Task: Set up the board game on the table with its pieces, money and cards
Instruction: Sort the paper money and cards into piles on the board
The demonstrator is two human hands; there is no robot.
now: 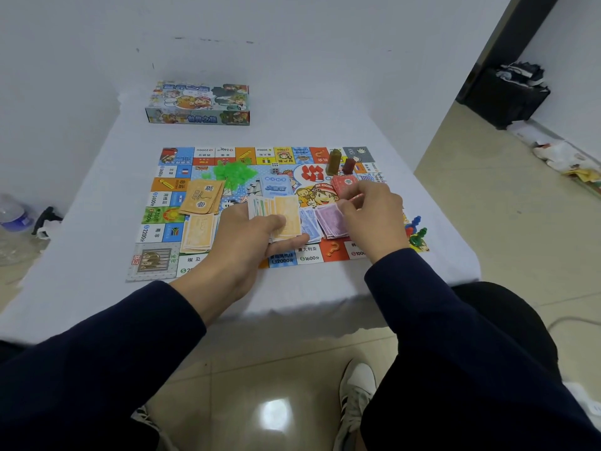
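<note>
Money-sorting step is underway. Board (169, 219) is lying flat on the tabletop (97, 255), mid-frame. Left hand (247, 236) is gripping a fanned stack of notes (279, 216) — thumb on top, fingers curled under, orange note uppermost, green edges showing at its 9 o'clock side. Right hand (370, 216) is pinching a thin reddish note (353, 199) between thumb and fingertips, hovering just above the purple pile (331, 221); blue pile (309, 226) is lying just beside it at 9 o'clock.

Already sitting on the board: tan cards (201, 196) at 10 o'clock, orange pile (198, 234) below them, green houses (234, 172) heaped at 11 o'clock, dice (274, 167) at 12, blue cards (274, 185) under the dice, two tall blocks (340, 162) at 1 o'clock, red pile (346, 183) just below those. Pawns (416, 231) are clustered at the board's 3 o'clock edge. Box (198, 104) is sitting well apart at 12 o'clock, closed side up.

Judging from this, sorting is partly done — the left stack is still mixed. Next move likely calls for dropping the pinched note onto its matching colour pile, probably red at 12 o'clock of the hand, then peeling the next note off the fan without spilling the rest.
</note>
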